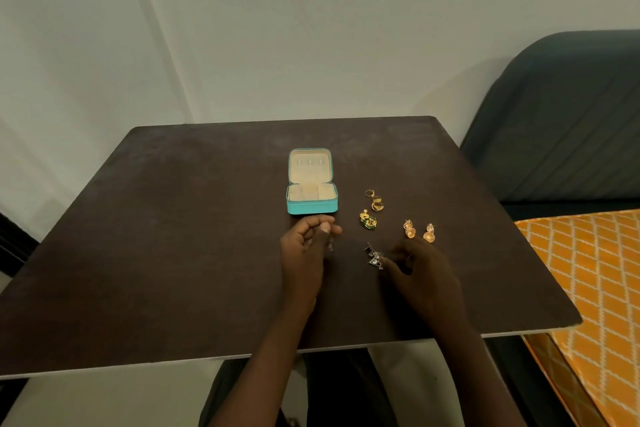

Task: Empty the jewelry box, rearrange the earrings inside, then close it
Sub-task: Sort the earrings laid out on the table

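A small teal jewelry box (311, 206) stands open on the dark table (173, 236), its cream lining showing nothing inside. Right of it lie gold rings (375, 200), a green and gold earring pair (367, 219) and two round gold earrings (419, 230). A silver earring (374, 256) lies nearer me. My left hand (304, 253) hovers just in front of the box and pinches a small silver earring (330, 243) that dangles from its fingertips. My right hand (420, 270) reaches for the silver earring on the table, thumb and finger at its edge.
The table's near edge (242, 355) runs across below my forearms. A dark grey sofa (568, 121) stands at the right with an orange patterned cloth (595, 288) beside the table. White walls rise behind.
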